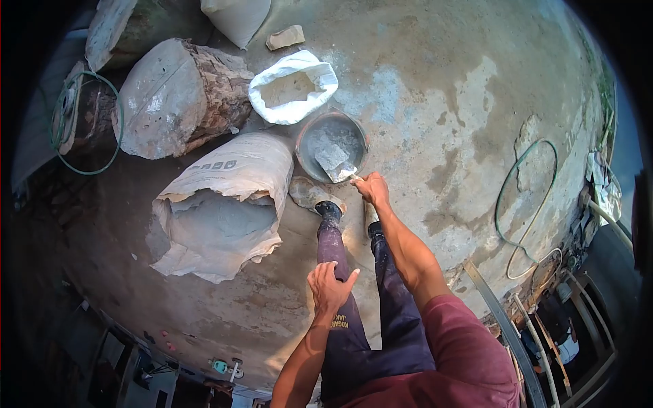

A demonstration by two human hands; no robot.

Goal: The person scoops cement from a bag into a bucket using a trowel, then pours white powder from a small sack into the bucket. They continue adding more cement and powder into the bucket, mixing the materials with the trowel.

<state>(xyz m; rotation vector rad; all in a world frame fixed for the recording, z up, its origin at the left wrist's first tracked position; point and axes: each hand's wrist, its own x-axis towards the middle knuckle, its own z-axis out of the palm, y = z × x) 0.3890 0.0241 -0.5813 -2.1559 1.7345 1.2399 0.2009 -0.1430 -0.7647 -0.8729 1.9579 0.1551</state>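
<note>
1. Inside the round bucket (316, 166), just past my feet, sits the flat trowel (335, 159), with wet-looking grey stuff on its blade.
2. My right hand (373, 188) is closed on the trowel's handle, right by the near rim of the bucket.
3. My left hand (330, 285) is open, with its thumb stuck out, over my left leg (332, 248). I cannot tell if it touches the leg.
4. Just past the bucket and a bit to the left, the white sack (267, 111) stands with its top open and pale stuff inside.
5. Left of my feet is the big paper bag (248, 160), torn open, with grey powder (221, 221) in it.
6. Behind that bag lies a fat log (163, 102), and a small block (285, 37) is on the ground (435, 122) past the white sack.
7. Well off to the right, a thin green hose (498, 217) makes a loop on the ground.
</note>
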